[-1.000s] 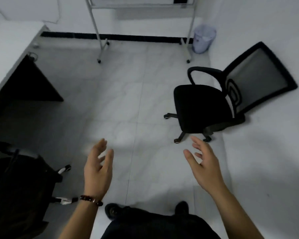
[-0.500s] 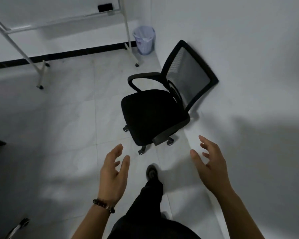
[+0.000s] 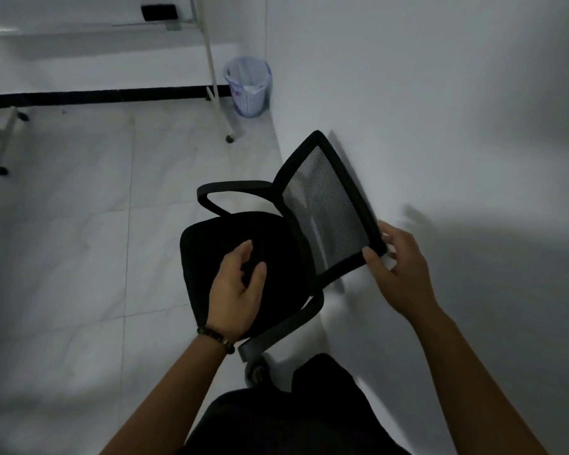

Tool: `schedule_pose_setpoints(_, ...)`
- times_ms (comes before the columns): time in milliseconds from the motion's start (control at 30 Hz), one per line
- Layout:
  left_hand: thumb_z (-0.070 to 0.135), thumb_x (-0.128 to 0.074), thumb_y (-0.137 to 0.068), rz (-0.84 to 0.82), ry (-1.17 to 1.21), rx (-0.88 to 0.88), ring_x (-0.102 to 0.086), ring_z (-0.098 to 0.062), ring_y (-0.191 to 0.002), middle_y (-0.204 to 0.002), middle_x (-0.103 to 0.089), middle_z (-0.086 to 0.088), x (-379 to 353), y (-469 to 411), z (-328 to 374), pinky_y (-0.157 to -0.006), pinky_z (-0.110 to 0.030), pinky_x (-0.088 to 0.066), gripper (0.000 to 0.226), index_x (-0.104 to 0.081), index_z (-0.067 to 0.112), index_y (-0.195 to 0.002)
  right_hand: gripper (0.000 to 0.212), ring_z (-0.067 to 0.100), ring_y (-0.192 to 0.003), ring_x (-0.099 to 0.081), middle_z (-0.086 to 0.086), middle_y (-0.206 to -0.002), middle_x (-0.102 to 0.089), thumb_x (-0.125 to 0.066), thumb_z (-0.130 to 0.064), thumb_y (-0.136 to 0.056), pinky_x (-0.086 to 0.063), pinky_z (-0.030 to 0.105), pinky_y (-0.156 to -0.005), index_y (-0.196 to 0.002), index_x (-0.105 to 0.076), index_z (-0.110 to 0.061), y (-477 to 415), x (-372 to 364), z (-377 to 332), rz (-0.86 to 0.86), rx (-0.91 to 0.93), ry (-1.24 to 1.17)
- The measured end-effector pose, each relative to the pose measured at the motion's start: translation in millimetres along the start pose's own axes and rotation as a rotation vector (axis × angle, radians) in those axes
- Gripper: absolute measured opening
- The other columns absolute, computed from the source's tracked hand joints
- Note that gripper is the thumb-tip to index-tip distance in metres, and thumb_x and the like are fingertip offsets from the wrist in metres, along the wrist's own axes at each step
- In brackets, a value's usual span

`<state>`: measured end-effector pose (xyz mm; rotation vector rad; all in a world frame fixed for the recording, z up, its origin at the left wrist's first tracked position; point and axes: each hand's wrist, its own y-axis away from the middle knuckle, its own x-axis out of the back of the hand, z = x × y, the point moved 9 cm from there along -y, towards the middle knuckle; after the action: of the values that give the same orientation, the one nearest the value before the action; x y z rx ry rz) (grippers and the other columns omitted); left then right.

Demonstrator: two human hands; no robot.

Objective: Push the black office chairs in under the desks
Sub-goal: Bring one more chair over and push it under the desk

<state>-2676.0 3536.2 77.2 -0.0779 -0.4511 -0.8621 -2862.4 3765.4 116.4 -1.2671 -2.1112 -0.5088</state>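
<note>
A black office chair [image 3: 243, 257] with a mesh backrest [image 3: 326, 211] and two curved armrests stands against the white wall on the right, just in front of me. My right hand [image 3: 398, 270] holds the backrest's near top corner, thumb on the front of the frame and fingers behind it. Above the seat cushion hovers my left hand [image 3: 237, 287], fingers loosely curled and holding nothing. A bead bracelet sits on that wrist. No desk is in view.
The white wall [image 3: 440, 126] runs along the right, right behind the chair. A pale waste bin [image 3: 248, 87] stands in the far corner. A whiteboard stand's wheeled legs [image 3: 220, 103] reach onto the tiled floor [image 3: 79, 257] at the back.
I have walked up to the chair and turned right; the desk and the second chair left the view. My right hand took hold of the backrest corner; my left hand moved over the seat.
</note>
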Motion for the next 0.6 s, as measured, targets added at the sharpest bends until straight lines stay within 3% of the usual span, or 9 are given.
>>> schedule_pose_setpoints(100,0.032,-0.052,-0.095,-0.046,-0.003,0.060,-0.044,-0.006,-0.125,-0.145,-0.042,0.002,-37,-39,-9,-0.101,-0.029,-0.041,0.057,-0.030,0.023,-0.146,0.048,0.006,-0.120,-0.046,-0.008,-0.131,-0.045,-0.058,-0.026,-0.097,-0.044,0.036,-0.103,-0.142,-0.044,-0.020,-74,-13,9,-0.058,0.020,0.038)
schedule_pose_setpoints(167,0.036,-0.050,-0.096,-0.094,0.004,0.106,-0.036,-0.010,-0.134,-0.154,-0.030,0.001,-71,-59,-23,-0.107,-0.033,-0.037,0.064,-0.018,0.023,-0.150,0.046,0.011,-0.129,-0.041,0.001,-0.141,-0.044,-0.053,-0.024,-0.099,-0.039,0.041,-0.109,-0.144,-0.043,-0.017,-129,-35,17,-0.110,0.082,0.123)
schedule_pose_setpoints(300,0.041,-0.044,-0.097,-0.221,-0.015,0.188,-0.007,-0.011,-0.146,-0.161,-0.001,0.001,-147,-90,-45,-0.117,-0.027,-0.014,0.077,0.006,0.019,-0.151,0.053,0.022,-0.148,-0.018,0.008,-0.163,-0.017,-0.041,-0.032,-0.103,-0.020,0.042,-0.120,-0.153,-0.026,-0.022,-226,-84,40,-0.243,0.101,0.342)
schedule_pose_setpoints(367,0.043,-0.042,-0.097,-0.259,0.036,0.248,-0.003,-0.010,-0.147,-0.161,0.001,0.002,-180,-100,-54,-0.116,-0.024,-0.009,0.076,0.006,0.019,-0.151,0.060,0.025,-0.149,-0.019,0.009,-0.163,-0.015,-0.040,-0.040,-0.102,-0.019,0.042,-0.120,-0.155,-0.018,-0.022,-263,-106,52,-0.304,0.101,0.398)
schedule_pose_setpoints(467,0.048,-0.038,-0.097,-0.293,0.060,0.319,-0.005,-0.011,-0.147,-0.161,0.001,0.004,-222,-112,-71,-0.118,-0.031,-0.011,0.073,0.002,0.023,-0.152,0.070,0.027,-0.144,-0.030,0.010,-0.160,-0.026,-0.043,-0.049,-0.099,-0.028,0.045,-0.117,-0.156,-0.014,-0.021,-297,-134,69,-0.368,0.082,0.377)
schedule_pose_setpoints(600,0.059,-0.031,-0.094,-0.338,0.125,0.413,-0.006,-0.016,-0.147,-0.161,0.000,0.007,-261,-119,-95,-0.119,-0.045,-0.011,0.067,-0.004,0.037,-0.151,0.064,0.023,-0.145,-0.028,0.008,-0.159,-0.028,-0.049,-0.022,-0.100,-0.024,0.036,-0.119,-0.156,-0.019,-0.017,-300,-147,79,-0.294,0.091,0.339)
